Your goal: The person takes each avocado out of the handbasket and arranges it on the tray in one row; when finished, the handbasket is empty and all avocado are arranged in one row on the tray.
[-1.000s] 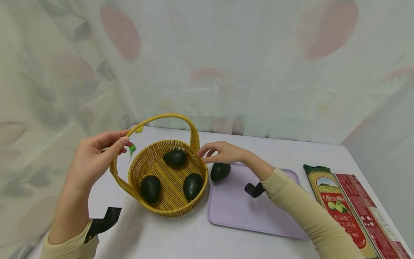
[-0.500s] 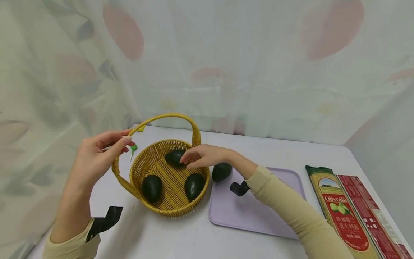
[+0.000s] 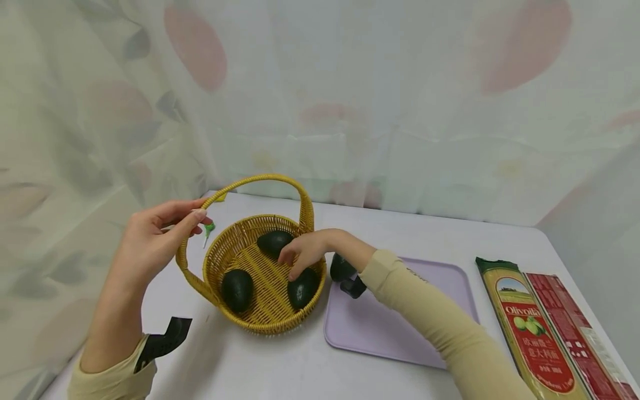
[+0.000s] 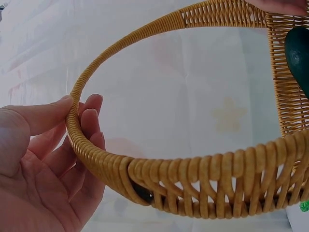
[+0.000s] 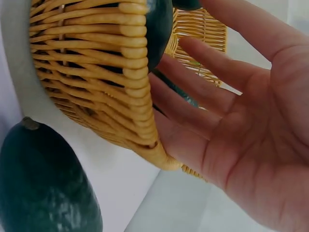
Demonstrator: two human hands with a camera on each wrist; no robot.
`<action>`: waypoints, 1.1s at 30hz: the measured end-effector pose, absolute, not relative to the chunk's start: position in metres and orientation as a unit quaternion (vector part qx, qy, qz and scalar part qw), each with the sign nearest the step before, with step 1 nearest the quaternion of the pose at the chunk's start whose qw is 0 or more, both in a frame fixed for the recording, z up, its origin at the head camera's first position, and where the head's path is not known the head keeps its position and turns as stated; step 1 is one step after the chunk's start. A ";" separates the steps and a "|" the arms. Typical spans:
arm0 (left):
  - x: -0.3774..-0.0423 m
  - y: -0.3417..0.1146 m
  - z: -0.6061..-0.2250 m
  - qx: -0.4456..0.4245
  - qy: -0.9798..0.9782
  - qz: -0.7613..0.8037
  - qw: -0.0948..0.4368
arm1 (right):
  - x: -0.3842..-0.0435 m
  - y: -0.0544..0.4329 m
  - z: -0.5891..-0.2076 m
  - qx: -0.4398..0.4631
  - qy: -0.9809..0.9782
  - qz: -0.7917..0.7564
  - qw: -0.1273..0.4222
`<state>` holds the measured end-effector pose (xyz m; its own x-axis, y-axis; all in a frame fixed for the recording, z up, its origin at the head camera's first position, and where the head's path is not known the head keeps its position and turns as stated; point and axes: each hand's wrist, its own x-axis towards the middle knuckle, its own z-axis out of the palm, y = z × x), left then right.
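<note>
Avocados [image 3: 237, 290] in basket [image 3: 269, 289] near hands [image 3: 152, 241] [image 3: 310, 248], right's touch unclear

My head view looks forward and down across the table [image 3: 280, 366]; closer in, wrist views face my left fingers [image 4: 91, 123] and right fingers [image 5: 219, 62]; all three share the basket [image 3: 262, 328].

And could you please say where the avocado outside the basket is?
In the head view, that avocado lies at the far left corner of the lilac tray, beside the wicker basket.
</note>
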<state>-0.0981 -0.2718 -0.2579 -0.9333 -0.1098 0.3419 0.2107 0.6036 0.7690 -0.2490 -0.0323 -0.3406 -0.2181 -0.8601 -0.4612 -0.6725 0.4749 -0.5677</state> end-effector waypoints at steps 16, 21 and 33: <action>-0.098 -0.270 -0.257 -0.036 -0.878 -0.441 0.181 | -0.250 -0.051 -0.347 -0.448 0.762 -0.094 0.458; -0.098 -0.269 -0.258 -0.035 -0.878 -0.443 0.179 | -0.247 -0.057 -0.350 -0.396 0.752 -0.133 0.510; -0.098 -0.271 -0.258 -0.039 -0.877 -0.440 0.187 | -0.230 -0.086 -0.352 -0.497 0.708 -0.106 0.491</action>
